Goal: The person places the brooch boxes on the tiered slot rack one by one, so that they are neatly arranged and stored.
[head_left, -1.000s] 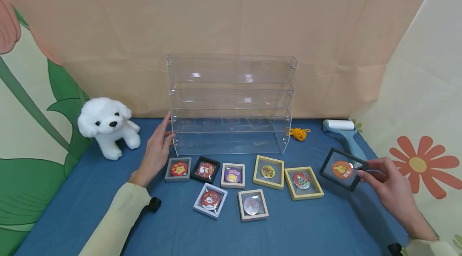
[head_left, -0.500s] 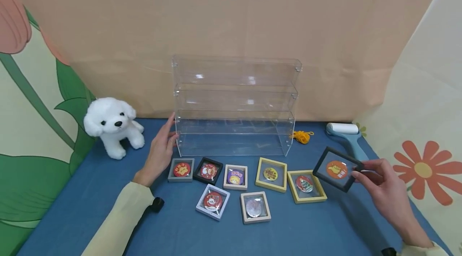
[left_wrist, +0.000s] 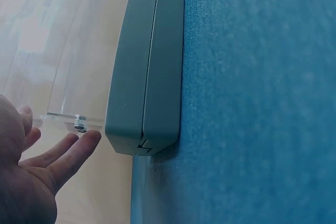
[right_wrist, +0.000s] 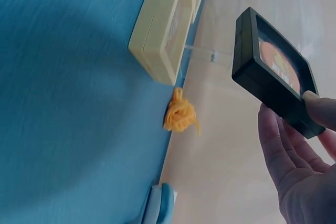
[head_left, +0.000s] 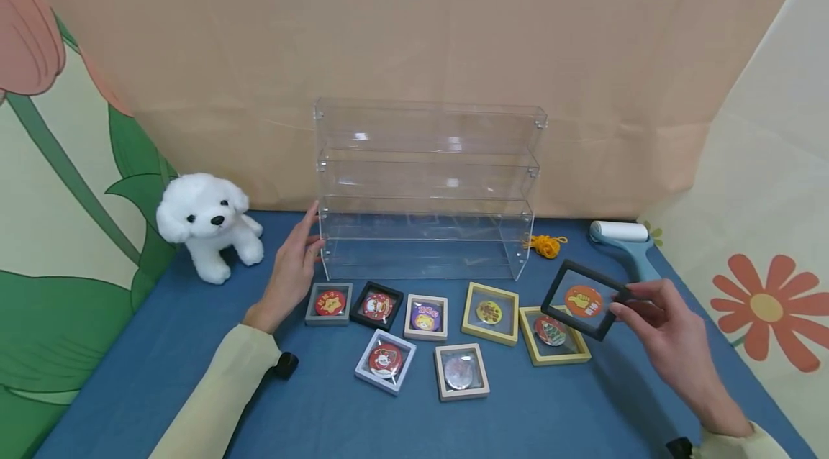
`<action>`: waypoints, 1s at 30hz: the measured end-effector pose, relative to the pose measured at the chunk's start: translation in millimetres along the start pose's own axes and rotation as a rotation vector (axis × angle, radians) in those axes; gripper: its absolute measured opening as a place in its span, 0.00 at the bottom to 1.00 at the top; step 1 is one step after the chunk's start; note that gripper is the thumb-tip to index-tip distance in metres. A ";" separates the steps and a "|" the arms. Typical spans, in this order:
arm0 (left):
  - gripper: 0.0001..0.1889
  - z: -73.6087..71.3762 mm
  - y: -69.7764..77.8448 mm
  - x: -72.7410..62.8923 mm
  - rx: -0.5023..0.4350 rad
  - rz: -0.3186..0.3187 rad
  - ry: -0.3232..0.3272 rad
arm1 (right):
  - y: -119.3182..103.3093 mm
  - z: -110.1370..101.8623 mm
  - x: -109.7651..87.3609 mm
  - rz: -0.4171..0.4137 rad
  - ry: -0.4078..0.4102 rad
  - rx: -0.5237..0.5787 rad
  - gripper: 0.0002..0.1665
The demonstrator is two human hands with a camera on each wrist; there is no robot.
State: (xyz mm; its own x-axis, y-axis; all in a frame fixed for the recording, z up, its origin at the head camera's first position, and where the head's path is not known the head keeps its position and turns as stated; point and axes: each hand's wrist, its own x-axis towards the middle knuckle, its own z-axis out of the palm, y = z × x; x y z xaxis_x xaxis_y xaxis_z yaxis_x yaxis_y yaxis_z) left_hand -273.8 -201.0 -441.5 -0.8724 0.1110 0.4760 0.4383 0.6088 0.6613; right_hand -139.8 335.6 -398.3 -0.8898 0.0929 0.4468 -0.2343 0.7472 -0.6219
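Note:
With thumb and fingers my right hand [head_left: 673,347] pinches the right edge of a black display frame [right_wrist: 270,74] that has an orange thumbs-up badge [head_left: 583,301] inside. The frame is held tilted above the table and overlaps a yellow frame [head_left: 563,350] in the head view. My left hand [head_left: 288,268], fingers extended, touches the left side of a clear acrylic tiered shelf [head_left: 427,182]. Close to that hand, a grey frame [left_wrist: 144,66] lies on the table. Several more framed badges, such as a white one [head_left: 385,362] and a beige one [head_left: 462,371], lie before the shelf.
A white plush dog [head_left: 207,225] sits on the left of the blue tablecloth [head_left: 363,430]. By the shelf's right end lies a bundle of orange cord [head_left: 547,246]. A lint roller [head_left: 624,243] rests at the back right. A beige backdrop [head_left: 427,20] hangs behind.
My right hand has carried the black frame leftward, from beside the yellow frame to partly over it. The left hand stays at the shelf's side. The head view has shifted slightly.

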 end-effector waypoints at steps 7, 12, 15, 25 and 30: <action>0.40 -0.5 -0.2 0.0 -0.012 0.019 0.008 | -9.9 9.5 2.2 -0.045 -0.014 0.031 0.22; 0.39 -1.7 -1.4 0.3 -0.011 0.028 0.012 | -18.3 15.5 6.0 -0.066 -0.025 0.043 0.21; 0.40 -2.1 -1.8 0.8 -0.006 0.032 0.012 | -23.0 18.8 9.0 -0.081 -0.029 0.052 0.20; 0.40 -1.5 1.4 -0.2 -0.009 0.028 0.007 | -33.1 32.0 16.5 -0.108 -0.055 0.093 0.20; 0.40 -0.2 0.5 0.1 -0.004 0.036 0.014 | -38.4 40.2 19.8 -0.116 -0.063 0.114 0.20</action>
State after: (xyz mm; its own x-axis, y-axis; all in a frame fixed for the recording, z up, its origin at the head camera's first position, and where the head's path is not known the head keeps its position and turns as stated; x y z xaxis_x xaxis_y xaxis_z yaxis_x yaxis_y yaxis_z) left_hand -273.6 -200.9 -441.0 -0.8529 0.1220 0.5076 0.4704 0.6011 0.6460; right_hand -164.2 282.3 -391.5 -0.8758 -0.0338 0.4814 -0.3770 0.6707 -0.6388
